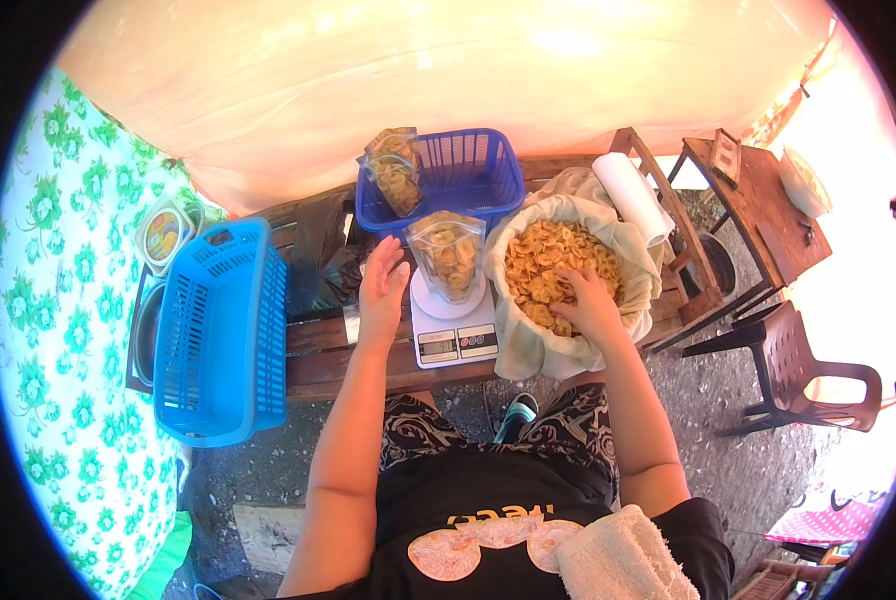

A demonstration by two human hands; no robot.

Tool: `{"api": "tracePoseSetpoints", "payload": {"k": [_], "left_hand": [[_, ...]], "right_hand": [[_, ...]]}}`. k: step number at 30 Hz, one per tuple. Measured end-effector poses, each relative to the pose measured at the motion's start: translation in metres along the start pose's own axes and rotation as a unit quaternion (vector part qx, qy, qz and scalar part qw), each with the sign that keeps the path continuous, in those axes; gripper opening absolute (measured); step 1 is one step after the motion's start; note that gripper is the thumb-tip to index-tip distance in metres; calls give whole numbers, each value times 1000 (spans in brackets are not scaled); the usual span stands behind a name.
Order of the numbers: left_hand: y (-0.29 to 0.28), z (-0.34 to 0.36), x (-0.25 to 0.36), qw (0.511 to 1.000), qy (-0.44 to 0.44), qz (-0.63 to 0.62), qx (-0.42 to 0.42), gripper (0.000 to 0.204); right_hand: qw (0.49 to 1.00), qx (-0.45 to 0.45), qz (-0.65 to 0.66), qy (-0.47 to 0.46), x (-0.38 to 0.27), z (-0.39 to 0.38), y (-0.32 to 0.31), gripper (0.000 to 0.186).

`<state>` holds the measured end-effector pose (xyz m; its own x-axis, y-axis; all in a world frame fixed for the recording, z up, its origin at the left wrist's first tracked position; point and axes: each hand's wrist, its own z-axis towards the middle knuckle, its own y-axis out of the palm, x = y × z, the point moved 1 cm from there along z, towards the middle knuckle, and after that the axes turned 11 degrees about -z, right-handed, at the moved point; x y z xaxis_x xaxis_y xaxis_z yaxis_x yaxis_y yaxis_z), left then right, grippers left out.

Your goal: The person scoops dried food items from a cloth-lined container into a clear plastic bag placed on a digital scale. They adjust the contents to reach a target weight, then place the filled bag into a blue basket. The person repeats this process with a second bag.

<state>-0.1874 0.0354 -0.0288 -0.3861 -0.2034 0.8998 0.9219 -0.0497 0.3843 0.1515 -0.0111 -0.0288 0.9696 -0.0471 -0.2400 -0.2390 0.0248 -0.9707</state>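
My left hand (380, 292) is raised beside the digital kitchen scale (438, 345), its fingers stretched out and nothing in it. On the scale's round platform stands a clear zip pouch (450, 258) partly filled with chips, its top edge close to my left fingers. My right hand (590, 305) reaches into a cloth-lined container (513, 350) heaped with thin golden chips (558, 250), which look like banana chips. Its thumb and fingers curl round some of the chips, and the fingertips are partly hidden among them.
Behind the scale, a dark blue basket (478, 185) holds filled pouches (396, 180). A light blue basket (213, 340) stands tilted at the left. A white roll (633, 198) lies beyond the chips. Further right are a small wooden table (758, 215) and a brown plastic chair (803, 370).
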Motion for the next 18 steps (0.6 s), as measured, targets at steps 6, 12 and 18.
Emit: {"api": "tracePoseSetpoints", "payload": {"k": [6,12,18], "left_hand": [[-7,-8,6,999,22,8,27,49],[-10,-10,10,998,26,14,54,46],[-9,-14,13,998,43,22,47,43]], "right_hand": [[961,27,261,85,38,25,-15,24],[979,76,189,30,28,35,-26,22],[995,72,-40,-62,-1,10,-6,25]]}}
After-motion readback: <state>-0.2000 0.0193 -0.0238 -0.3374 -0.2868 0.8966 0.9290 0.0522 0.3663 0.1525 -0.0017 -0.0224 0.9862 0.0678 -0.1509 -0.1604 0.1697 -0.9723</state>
